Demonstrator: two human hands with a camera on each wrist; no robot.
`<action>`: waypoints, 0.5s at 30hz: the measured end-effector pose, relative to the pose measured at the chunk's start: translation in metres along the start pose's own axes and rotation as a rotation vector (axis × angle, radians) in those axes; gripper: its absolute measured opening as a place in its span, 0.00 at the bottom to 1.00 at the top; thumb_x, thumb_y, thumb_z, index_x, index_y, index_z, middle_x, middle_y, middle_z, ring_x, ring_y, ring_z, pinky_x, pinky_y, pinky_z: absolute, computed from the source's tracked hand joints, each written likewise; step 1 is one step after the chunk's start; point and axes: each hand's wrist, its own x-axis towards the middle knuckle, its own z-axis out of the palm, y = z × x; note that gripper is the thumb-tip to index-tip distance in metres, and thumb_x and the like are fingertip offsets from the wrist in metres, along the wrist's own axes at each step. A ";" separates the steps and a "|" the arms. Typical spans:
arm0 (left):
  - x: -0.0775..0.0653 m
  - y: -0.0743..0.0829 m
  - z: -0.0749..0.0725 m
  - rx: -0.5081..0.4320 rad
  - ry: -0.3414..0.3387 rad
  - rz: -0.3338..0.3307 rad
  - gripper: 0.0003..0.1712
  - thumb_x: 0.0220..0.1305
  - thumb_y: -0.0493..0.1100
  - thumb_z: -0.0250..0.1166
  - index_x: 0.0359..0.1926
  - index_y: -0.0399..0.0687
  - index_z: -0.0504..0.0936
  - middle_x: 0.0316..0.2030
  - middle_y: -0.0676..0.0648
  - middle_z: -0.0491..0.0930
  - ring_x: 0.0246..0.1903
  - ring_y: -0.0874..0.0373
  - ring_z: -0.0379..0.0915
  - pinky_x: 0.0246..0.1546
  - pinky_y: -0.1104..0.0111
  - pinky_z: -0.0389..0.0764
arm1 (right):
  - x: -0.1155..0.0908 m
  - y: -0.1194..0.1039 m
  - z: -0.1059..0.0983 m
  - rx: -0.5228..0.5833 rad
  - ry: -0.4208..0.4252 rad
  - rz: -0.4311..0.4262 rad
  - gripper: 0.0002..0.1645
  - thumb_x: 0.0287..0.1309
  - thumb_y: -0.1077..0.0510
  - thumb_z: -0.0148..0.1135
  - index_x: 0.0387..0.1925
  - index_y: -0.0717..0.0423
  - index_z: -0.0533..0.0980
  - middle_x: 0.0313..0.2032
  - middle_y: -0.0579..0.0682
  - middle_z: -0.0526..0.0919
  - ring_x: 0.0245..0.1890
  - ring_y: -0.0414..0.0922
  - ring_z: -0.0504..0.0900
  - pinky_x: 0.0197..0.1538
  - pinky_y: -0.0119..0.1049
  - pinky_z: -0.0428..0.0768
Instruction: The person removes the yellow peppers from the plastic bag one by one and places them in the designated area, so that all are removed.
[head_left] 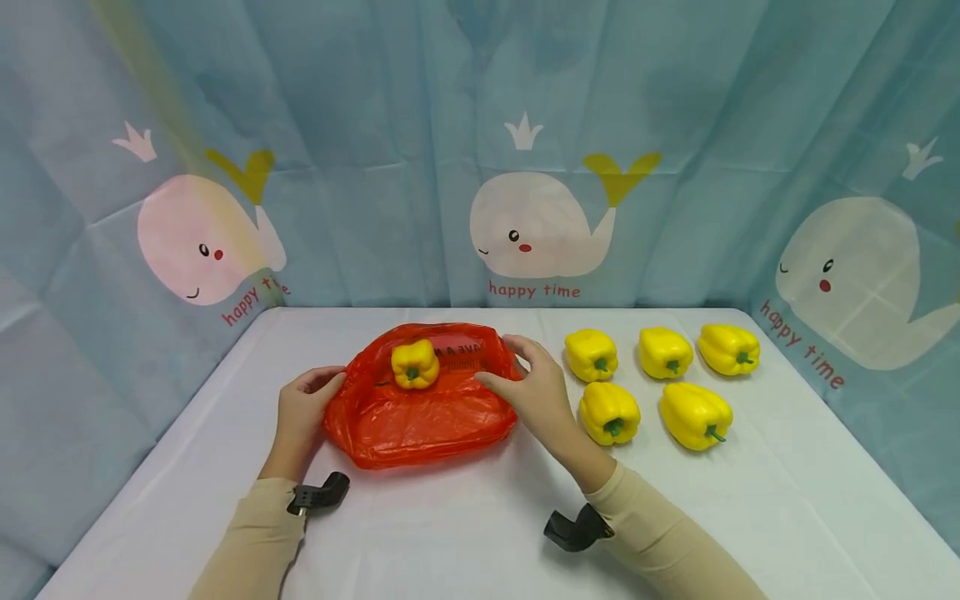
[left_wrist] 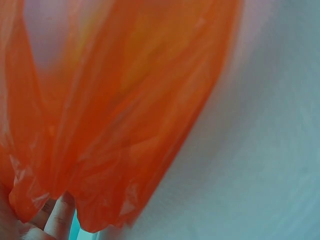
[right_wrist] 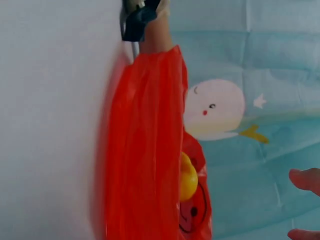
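Note:
A red plastic bag (head_left: 427, 433) lies on the white table with its mouth spread. One yellow bell pepper (head_left: 414, 365) sits in the mouth, against the printed back wall; the right wrist view shows that pepper (right_wrist: 188, 177) partly hidden by the front wall. At the bag's left edge, my left hand (head_left: 302, 417) holds the plastic between thumb and fingers. In the left wrist view, the bag (left_wrist: 130, 125) covers most of those fingers (left_wrist: 61, 217). My right hand (head_left: 546, 400) is beside the right rim, thumb and fingers spread apart, gripping nothing.
Right of the bag, several more yellow bell peppers stand in two rows, among them a near one (head_left: 609, 412), a larger one (head_left: 696, 415) and a far corner one (head_left: 728, 349). A blue curtain (head_left: 390, 233) with whale prints hangs behind the table (head_left: 450, 533).

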 end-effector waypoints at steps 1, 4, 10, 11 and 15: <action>0.000 0.000 0.000 0.005 0.000 -0.001 0.26 0.65 0.54 0.67 0.56 0.42 0.82 0.38 0.65 0.82 0.43 0.67 0.77 0.41 0.83 0.81 | 0.001 -0.001 0.005 -0.003 -0.005 0.006 0.39 0.53 0.53 0.75 0.64 0.58 0.72 0.64 0.55 0.76 0.67 0.54 0.73 0.64 0.50 0.77; 0.000 0.000 0.000 0.022 0.000 -0.007 0.27 0.65 0.55 0.67 0.57 0.43 0.82 0.38 0.65 0.81 0.44 0.67 0.77 0.42 0.83 0.81 | 0.005 -0.003 0.020 -0.002 -0.018 0.004 0.39 0.51 0.52 0.76 0.64 0.58 0.72 0.63 0.55 0.76 0.65 0.53 0.75 0.65 0.50 0.76; 0.000 0.001 0.000 0.026 0.004 -0.010 0.26 0.65 0.55 0.67 0.56 0.43 0.82 0.37 0.66 0.81 0.43 0.68 0.76 0.41 0.83 0.81 | 0.013 -0.004 0.045 0.003 -0.031 -0.014 0.40 0.49 0.51 0.78 0.63 0.60 0.73 0.60 0.55 0.79 0.61 0.53 0.77 0.64 0.50 0.78; 0.000 0.001 0.000 0.025 0.005 -0.009 0.26 0.65 0.55 0.67 0.56 0.43 0.82 0.37 0.66 0.81 0.43 0.68 0.77 0.41 0.83 0.81 | 0.014 -0.004 0.048 0.001 -0.031 -0.014 0.41 0.49 0.51 0.78 0.63 0.60 0.73 0.60 0.55 0.79 0.61 0.52 0.78 0.63 0.50 0.78; 0.000 0.001 0.000 0.020 0.002 -0.008 0.26 0.65 0.55 0.67 0.56 0.42 0.82 0.37 0.66 0.81 0.44 0.67 0.76 0.41 0.83 0.81 | 0.019 -0.005 0.061 0.014 -0.037 -0.006 0.41 0.49 0.50 0.78 0.63 0.61 0.73 0.58 0.55 0.80 0.60 0.52 0.77 0.63 0.49 0.78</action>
